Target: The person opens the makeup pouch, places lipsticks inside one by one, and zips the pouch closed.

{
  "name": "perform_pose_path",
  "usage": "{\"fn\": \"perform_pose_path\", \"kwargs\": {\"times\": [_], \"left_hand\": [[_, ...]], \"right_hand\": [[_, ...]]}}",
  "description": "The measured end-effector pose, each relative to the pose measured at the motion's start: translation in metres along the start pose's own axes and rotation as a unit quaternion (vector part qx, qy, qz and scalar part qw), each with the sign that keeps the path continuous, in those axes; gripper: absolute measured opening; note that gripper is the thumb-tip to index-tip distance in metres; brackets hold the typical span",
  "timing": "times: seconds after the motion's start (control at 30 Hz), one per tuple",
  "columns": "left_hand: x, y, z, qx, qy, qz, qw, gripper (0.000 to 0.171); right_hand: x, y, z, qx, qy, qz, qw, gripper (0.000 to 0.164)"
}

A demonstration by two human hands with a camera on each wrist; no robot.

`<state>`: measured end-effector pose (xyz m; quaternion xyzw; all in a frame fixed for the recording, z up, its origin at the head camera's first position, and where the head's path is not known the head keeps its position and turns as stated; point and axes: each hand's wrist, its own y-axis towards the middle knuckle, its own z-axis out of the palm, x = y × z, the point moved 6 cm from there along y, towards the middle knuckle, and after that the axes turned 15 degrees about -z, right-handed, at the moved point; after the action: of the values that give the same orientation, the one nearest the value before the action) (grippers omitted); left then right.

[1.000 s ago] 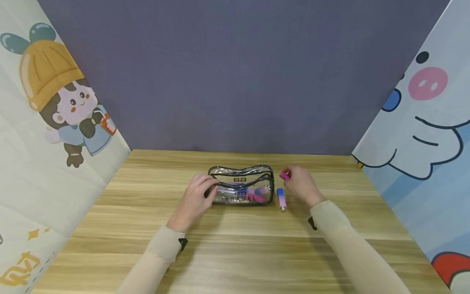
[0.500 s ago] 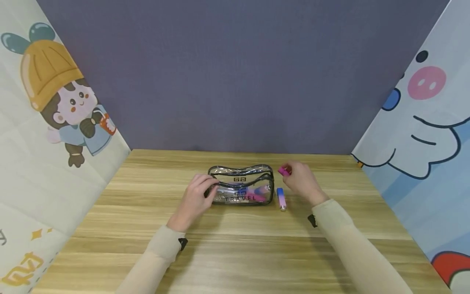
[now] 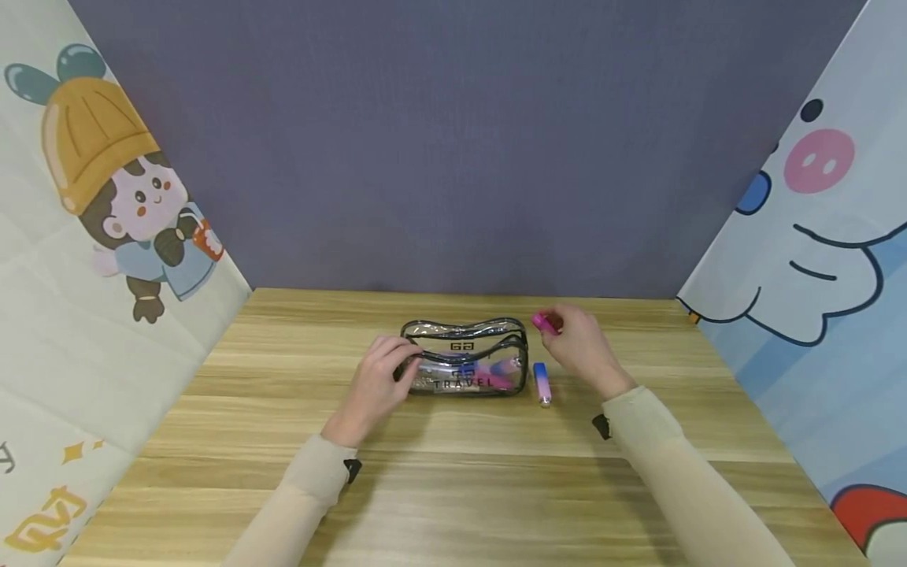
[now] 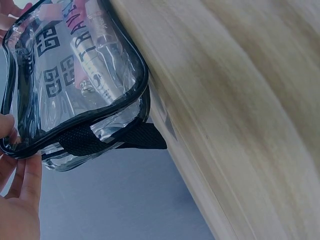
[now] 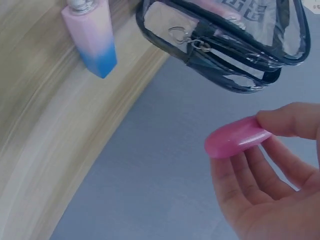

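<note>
A clear pouch (image 3: 460, 366) with black trim and the word TRAVEL stands on the table, its top gaping. Pink and blue items show through its wall. At the pouch's left end, my left hand (image 3: 379, 374) pinches the upper rim between thumb and fingers, as the left wrist view also shows. My right hand (image 3: 577, 342) is raised just off the pouch's right end. Between its thumb and fingertips it holds a glossy pink oblong piece with rounded ends (image 5: 237, 136). Below that hand lies a slim blue-to-pink tube (image 3: 542, 383) with a silvery end.
The wooden table (image 3: 453, 488) meets a dark grey-blue panel (image 3: 468, 157) at its back edge. Cartoon-printed sheets border it on the left (image 3: 42, 315) and right (image 3: 850, 315). A zipper pull (image 5: 202, 46) hangs at the pouch's right end.
My right hand has shifted slightly up and left with the pink piece, closer to the pouch's upper right corner. My left hand keeps its grip on the pouch, and the tube has stayed put.
</note>
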<state>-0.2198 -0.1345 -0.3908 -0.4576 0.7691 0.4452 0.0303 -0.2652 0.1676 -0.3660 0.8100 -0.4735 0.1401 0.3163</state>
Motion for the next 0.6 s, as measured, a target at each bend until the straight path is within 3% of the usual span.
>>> {"fn": "perform_pose_path", "kwargs": {"times": [0.3, 0.6], "left_hand": [[-0.003, 0.005, 0.002, -0.004, 0.001, -0.004, 1.0000, 0.019], [-0.003, 0.013, 0.007, -0.010, 0.004, -0.013, 0.9999, 0.018]], "right_hand": [[0.011, 0.011, -0.011, -0.035, 0.024, -0.032, 0.999, 0.032], [0.021, 0.025, -0.019, -0.042, 0.030, -0.060, 0.997, 0.030]]}}
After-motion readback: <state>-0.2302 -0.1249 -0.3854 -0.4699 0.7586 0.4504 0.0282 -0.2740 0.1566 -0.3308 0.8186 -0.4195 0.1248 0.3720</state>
